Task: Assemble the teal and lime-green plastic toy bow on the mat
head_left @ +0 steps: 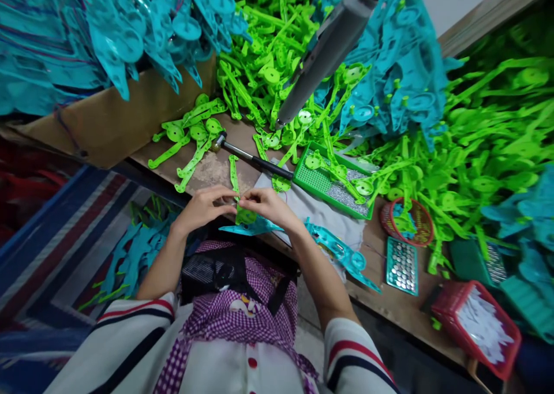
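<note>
My left hand (206, 210) is at the table's front edge, its thumb and fingers pinching a long bright green plastic part (246, 216) with a round disc at its near end. Close beside it, my right hand (270, 206) has its fingertips pressed together over the same part; anything small between them is hidden. Beneath the hands lies a blue plastic frame piece (251, 228), partly covered by my right hand and forearm. Another blue frame piece (340, 250) rests on the grey cloth (320, 212) to the right.
A hammer (255, 160) lies beyond my hands. A grey power screwdriver (324, 59) hangs overhead. To the right are a green basket (303, 177) of small metal pieces, a red basket (426, 224) and a teal tray (401, 290). Green parts (268, 48) are heaped behind, a cardboard box (130, 123) left.
</note>
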